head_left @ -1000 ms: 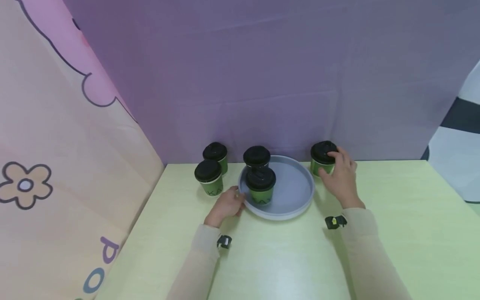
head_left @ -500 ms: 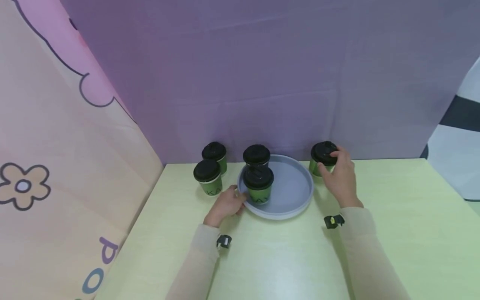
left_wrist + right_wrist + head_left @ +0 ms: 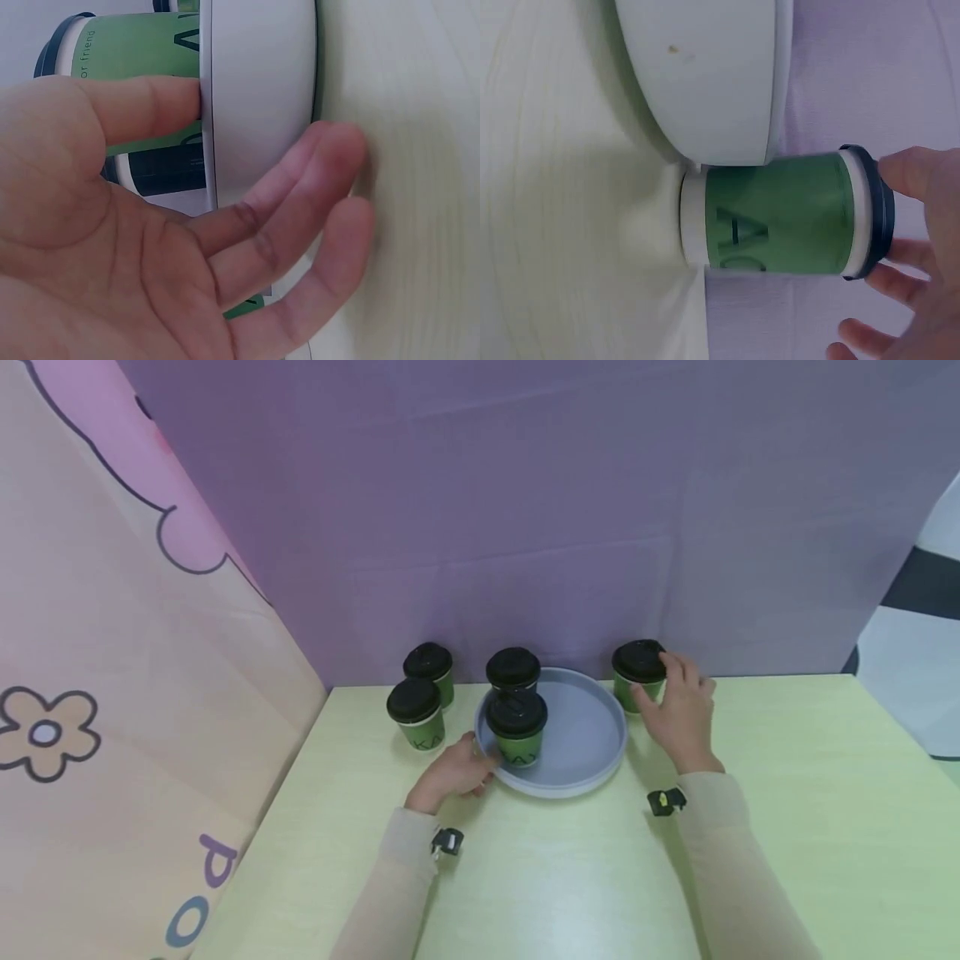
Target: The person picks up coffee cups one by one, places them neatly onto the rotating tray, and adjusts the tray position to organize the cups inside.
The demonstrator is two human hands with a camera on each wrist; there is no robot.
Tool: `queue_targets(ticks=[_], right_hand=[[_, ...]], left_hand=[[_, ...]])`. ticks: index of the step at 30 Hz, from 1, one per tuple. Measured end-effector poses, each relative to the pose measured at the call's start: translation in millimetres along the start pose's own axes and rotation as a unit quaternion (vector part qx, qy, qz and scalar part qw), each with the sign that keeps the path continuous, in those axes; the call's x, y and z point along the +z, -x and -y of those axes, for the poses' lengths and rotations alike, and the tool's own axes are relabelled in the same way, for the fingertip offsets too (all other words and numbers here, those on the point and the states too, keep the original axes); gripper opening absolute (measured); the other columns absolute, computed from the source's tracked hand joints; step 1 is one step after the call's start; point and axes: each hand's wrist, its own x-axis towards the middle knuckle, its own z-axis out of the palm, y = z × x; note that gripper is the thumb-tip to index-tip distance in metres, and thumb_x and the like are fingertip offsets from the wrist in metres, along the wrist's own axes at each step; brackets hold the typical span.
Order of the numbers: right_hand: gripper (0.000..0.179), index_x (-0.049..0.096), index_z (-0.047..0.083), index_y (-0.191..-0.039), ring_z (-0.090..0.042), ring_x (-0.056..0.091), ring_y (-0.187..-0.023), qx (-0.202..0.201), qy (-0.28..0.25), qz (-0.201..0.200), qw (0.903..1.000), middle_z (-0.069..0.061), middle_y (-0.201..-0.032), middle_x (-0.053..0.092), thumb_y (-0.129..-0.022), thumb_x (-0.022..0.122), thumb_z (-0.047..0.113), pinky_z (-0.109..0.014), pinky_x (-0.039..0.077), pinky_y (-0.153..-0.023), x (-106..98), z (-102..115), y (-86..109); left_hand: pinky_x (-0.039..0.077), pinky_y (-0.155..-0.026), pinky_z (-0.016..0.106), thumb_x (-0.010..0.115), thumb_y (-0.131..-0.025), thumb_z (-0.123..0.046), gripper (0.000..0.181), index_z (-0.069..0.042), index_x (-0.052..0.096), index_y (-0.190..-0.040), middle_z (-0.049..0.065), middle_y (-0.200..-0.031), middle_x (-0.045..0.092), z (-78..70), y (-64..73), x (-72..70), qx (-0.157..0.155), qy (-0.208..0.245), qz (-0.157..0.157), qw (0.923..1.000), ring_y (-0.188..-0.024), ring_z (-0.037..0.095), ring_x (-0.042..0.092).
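Observation:
My left hand (image 3: 453, 772) grips the near left edge of a round grey tray (image 3: 588, 735). In the left wrist view its thumb lies on the rim and the curled fingers reach toward the tray's underside. Two green paper cups with black lids stand upright on the tray's left part, a front cup (image 3: 517, 727) and a back cup (image 3: 513, 668). My right hand (image 3: 682, 718) holds another lidded paper cup (image 3: 780, 217) by its lid, thumb on one side and fingers on the other. That cup stands upright on the table, close against the tray's right rim.
Left of the tray, two more lidded cups stand on the table, a nearer cup (image 3: 417, 718) and a farther cup (image 3: 430, 664). A purple backdrop (image 3: 480, 527) rises directly behind the pale table (image 3: 555, 877). A printed cloth (image 3: 135, 652) borders the left side.
The cup at my right hand has shifted slightly left, toward the tray. My left hand stays at the tray's edge, and the other cups stand as before.

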Motion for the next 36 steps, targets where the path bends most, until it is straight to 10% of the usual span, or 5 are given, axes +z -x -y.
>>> queue_targets(ticks=[14,20,29,36], right_hand=[[0.056,0.050,-0.007,-0.122,-0.051,0.032,-0.144,0.033,-0.039,-0.025,0.9984,-0.019,-0.163,0.036,-0.091,0.075,0.033,-0.067,0.032,-0.114,-2,4,-1.2],[0.055,0.050,-0.004,-0.109,-0.051,0.045,-0.131,0.029,-0.015,-0.003,0.9995,-0.027,-0.148,0.050,-0.090,0.078,0.038,-0.063,0.043,-0.099,6,-1,2.3],[0.068,0.042,-0.005,-0.127,-0.051,0.060,-0.091,0.052,-0.021,0.020,0.9982,-0.033,-0.130,0.054,-0.090,0.078,0.039,-0.060,0.048,-0.080,10,-4,5.8],[0.083,0.030,-0.001,-0.146,-0.063,0.060,-0.099,0.068,-0.030,0.019,0.9970,-0.034,-0.142,0.048,-0.089,0.079,0.034,-0.069,0.048,-0.087,13,-3,7.2]], left_hand=[[0.057,-0.065,0.037,0.057,-0.101,-0.026,0.059,0.003,0.037,-0.148,0.015,-0.100,0.070,0.5,0.3,-0.1,0.004,0.010,0.005,0.9999,-0.076,0.027,0.069],[0.057,-0.067,0.036,0.058,-0.101,-0.026,0.063,0.004,0.033,-0.151,0.017,-0.101,0.071,0.1,1.5,-0.5,-0.001,0.032,0.007,0.9995,-0.079,0.027,0.069],[0.057,-0.068,0.036,0.059,-0.102,-0.027,0.068,0.003,0.029,-0.155,0.017,-0.101,0.072,2.7,-0.9,-1.0,0.003,0.035,0.008,0.9994,-0.080,0.027,0.070],[0.057,-0.067,0.035,0.059,-0.102,-0.026,0.069,0.004,0.027,-0.155,0.017,-0.100,0.072,3.3,-1.3,-1.2,0.000,0.048,0.010,0.9988,-0.080,0.027,0.070]])
